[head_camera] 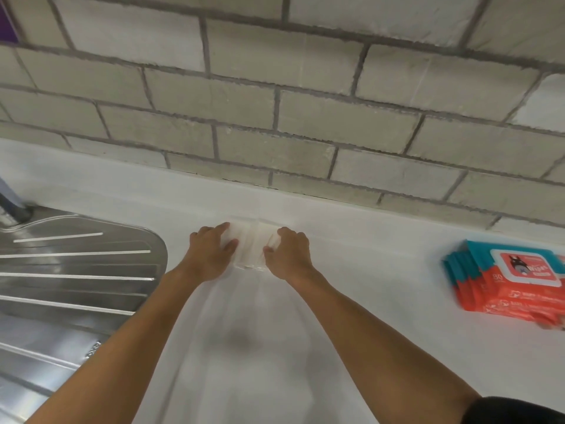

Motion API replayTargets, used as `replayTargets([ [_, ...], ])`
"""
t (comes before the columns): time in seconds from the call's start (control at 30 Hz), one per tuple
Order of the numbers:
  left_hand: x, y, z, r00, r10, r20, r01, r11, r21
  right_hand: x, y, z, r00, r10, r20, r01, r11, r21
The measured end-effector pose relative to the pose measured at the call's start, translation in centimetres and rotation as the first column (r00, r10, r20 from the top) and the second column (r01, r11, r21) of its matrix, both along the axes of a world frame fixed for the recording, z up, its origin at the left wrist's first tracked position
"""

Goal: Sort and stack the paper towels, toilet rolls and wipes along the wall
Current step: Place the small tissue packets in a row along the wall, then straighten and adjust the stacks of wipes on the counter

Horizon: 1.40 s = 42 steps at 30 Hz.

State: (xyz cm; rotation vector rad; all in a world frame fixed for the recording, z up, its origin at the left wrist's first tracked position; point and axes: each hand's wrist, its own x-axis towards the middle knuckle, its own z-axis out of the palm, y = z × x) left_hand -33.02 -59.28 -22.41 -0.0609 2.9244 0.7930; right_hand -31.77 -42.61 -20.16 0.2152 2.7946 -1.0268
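Note:
A white pack of paper towels in clear wrap (pixel 251 246) lies on the white counter (pixel 367 301), close to the block wall (pixel 275 117). My left hand (pixel 211 252) holds its left end, fingers over the top and thumb on its side. My right hand (pixel 289 252) grips its right end with curled fingers. A stack of red and teal wipes packs (pixel 507 280) lies at the right, near the wall, apart from both hands.
A steel sink drainboard (pixel 67 270) fills the left side, with a tap base (pixel 15 209) at its far corner. A purple thing (pixel 6 26) shows at the top left edge.

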Motion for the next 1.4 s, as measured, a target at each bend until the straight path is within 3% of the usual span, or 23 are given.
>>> replayTargets([
  [0.37,0.9,-0.4,0.4,0.995,0.095,0.009,-0.095,0.992,0.087,1.1,1.3,-0.2,0.997,-0.006,-0.080,0.001,0.998,-0.062],
  [0.57,2.4,1.3,2.2,0.978,0.145,-0.153,-0.134,0.988,0.080,4.0,4.0,0.6,0.985,-0.044,-0.168,0.027,0.994,-0.105],
  [0.83,5.5,9.8,4.7,0.944,-0.019,-0.330,0.096,0.971,0.218,10.0,11.5,2.2,0.945,-0.181,-0.272,0.125,0.969,-0.211],
  [1.0,8.8,18.3,5.8,0.946,-0.114,-0.303,0.220,0.914,0.341,13.6,18.2,3.2,0.871,-0.314,-0.377,0.216,0.935,-0.282],
  [1.2,12.2,27.6,6.0,0.932,-0.303,-0.200,0.352,0.889,0.293,17.8,26.6,4.2,0.837,-0.519,-0.173,0.410,0.805,-0.429],
  [1.4,13.9,35.1,6.9,0.930,-0.358,-0.082,0.366,0.890,0.272,19.8,33.0,3.3,0.775,-0.628,-0.061,0.505,0.675,-0.538],
])
